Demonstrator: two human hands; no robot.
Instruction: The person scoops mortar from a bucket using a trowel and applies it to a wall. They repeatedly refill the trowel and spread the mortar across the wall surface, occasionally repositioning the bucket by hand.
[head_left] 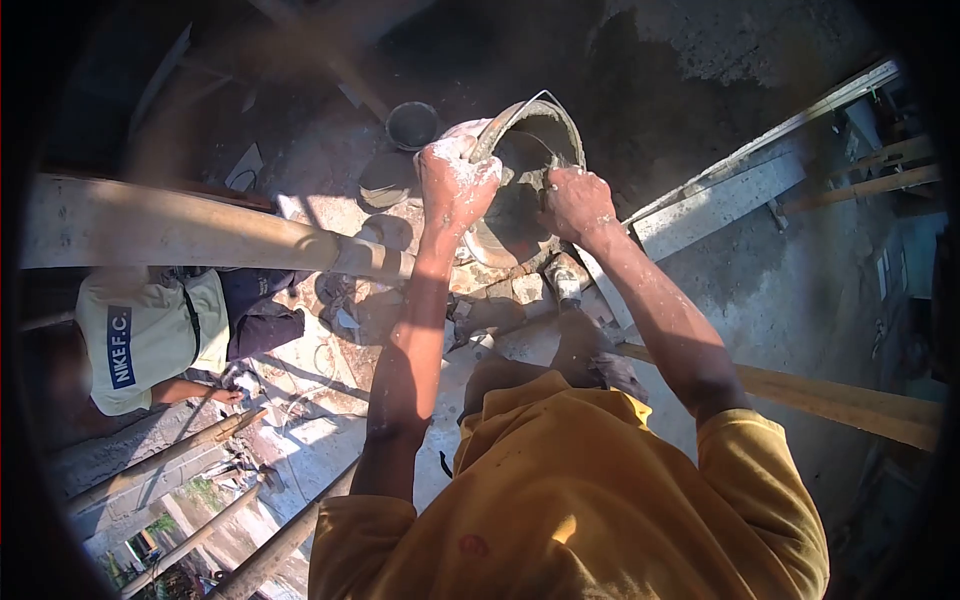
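Note:
A cement-caked bucket (543,110) with a thin wire handle is tilted in front of me, its mouth toward me and grey residue on its inner wall. My left hand (458,182), smeared with pale cement, is closed around the bucket's left rim. At the mouth's right side, my right hand (580,205) is closed in a fist. A small, wet-looking piece shows just above those fingers, but what they hold is hidden.
A dark bucket (412,126) stands beyond my left hand. A wooden pole (200,225) crosses at left, and a timber beam (830,398) at right. A co-worker in a pale shirt (150,335) bends at lower left. Rubble (500,308) lies near my feet.

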